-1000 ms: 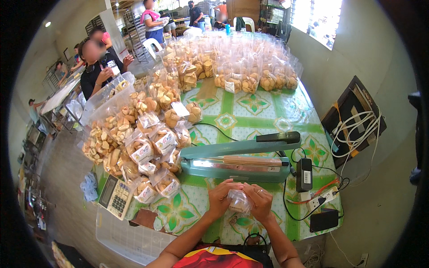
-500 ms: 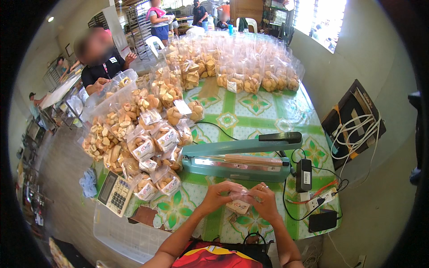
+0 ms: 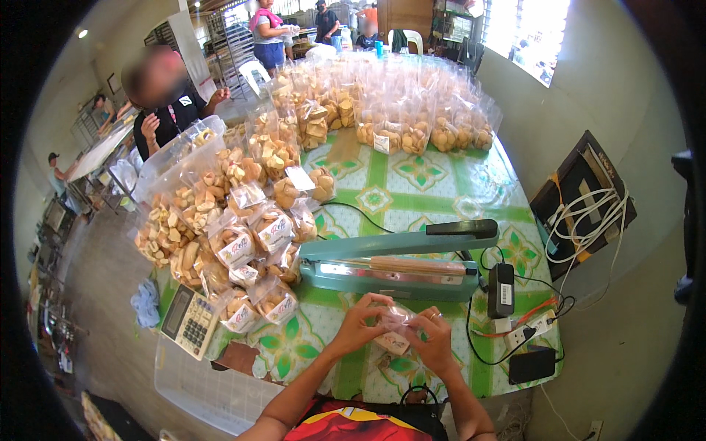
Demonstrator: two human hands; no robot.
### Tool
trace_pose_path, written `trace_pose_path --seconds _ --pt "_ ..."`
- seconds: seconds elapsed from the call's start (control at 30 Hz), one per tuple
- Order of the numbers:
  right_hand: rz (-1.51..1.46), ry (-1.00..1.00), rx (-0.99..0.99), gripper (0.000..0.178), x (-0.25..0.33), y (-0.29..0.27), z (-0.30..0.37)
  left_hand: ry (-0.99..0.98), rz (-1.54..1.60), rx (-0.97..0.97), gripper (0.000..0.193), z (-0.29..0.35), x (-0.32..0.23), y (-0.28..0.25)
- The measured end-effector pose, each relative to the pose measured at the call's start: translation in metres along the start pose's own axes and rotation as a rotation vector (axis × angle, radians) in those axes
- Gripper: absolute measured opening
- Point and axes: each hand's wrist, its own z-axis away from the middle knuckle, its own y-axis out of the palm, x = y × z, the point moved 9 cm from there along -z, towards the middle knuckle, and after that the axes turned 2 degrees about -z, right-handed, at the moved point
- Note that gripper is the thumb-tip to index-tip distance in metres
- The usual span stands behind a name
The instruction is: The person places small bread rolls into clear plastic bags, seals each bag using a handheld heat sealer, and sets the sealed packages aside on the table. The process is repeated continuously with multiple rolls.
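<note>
Near the table's front edge, a small clear plastic bag with a white printed label is pinched at its top by both hands. My left hand grips the bag's left side, its thumb and fingers closed on the plastic. On the other side my right hand, with a ring on one finger, is closed on the film too. What lies behind the label is hard to make out. Just beyond my hands stands a teal impulse heat sealer, its black-handled arm raised. Labelled bags of bread pieces are heaped to its left.
Many filled bags stand across the table's far end. A calculator lies at the front left. At the right are a black power adapter, a power strip and loose cords. A person stands behind a plastic bin.
My hands shift slightly while keeping hold of the bag, whose label end tilts. The person at the left has raised a hand away from the bin.
</note>
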Motion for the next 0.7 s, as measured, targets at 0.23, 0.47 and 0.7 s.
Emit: trace_pose_path --seconds 0.23,0.47,0.7 --pt "0.008 -0.056 -0.036 0.016 0.004 0.005 -0.003 -0.014 0.117 -0.014 0.02 0.002 0.019 -0.002" --pt "0.034 -0.009 -0.015 0.014 -0.003 0.002 -0.003 -0.193 0.432 -0.036 0.014 0.002 0.034 0.001" --pt "0.021 -0.034 -0.02 0.011 0.006 0.004 -0.007 -0.091 0.284 0.018 0.011 0.002 0.026 -0.002"
